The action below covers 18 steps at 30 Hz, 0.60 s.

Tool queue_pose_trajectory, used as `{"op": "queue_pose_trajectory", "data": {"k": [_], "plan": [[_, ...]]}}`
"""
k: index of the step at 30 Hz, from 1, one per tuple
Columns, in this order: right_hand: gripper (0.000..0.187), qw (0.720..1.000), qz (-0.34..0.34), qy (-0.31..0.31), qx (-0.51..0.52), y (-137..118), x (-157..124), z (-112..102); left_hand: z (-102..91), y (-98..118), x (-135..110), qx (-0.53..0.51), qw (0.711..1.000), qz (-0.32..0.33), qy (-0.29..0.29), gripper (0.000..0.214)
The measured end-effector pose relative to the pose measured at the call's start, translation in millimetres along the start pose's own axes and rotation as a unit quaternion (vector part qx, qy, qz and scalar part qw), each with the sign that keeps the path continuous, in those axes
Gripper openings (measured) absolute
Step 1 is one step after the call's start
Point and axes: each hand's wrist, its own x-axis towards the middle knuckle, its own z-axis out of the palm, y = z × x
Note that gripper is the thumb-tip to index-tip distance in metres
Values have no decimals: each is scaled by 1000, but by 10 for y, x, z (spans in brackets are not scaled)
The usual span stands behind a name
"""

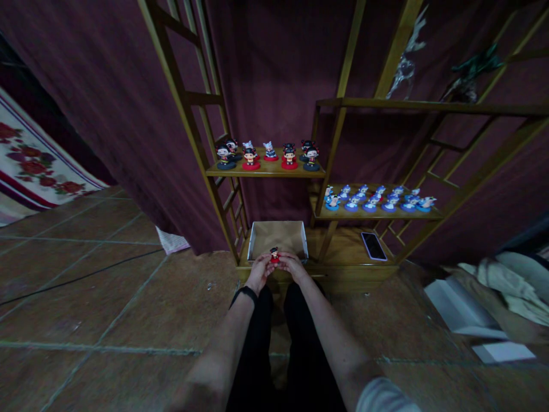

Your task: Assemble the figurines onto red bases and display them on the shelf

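Note:
Between my two hands is a small figurine (274, 253) with dark hair and a red base. My left hand (259, 271) has its fingers closed on the figurine's left side. From the other side my right hand (292, 265) grips it too. Just behind the hands lies an open shallow cardboard box (278, 233), white outside and brown inside, on the lowest shelf. Above it, several similar figurines (289, 155) on red or dark bases stand in rows on a wooden shelf (266, 170).
To the right, several blue and purple figurines (371, 202) line another shelf. A phone (374, 246) lies below them. Glassy ornaments (407, 63) stand higher up. White boxes (463, 309) sit on the floor at right; a cable (86, 274) crosses the tiles at left.

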Motion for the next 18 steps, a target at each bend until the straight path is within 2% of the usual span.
{"op": "queue_pose_trajectory", "data": {"k": [18], "plan": [[21, 1000, -1, 0, 12, -8, 5, -12, -2, -5, 5, -1, 1000, 5, 7, 11]]}}
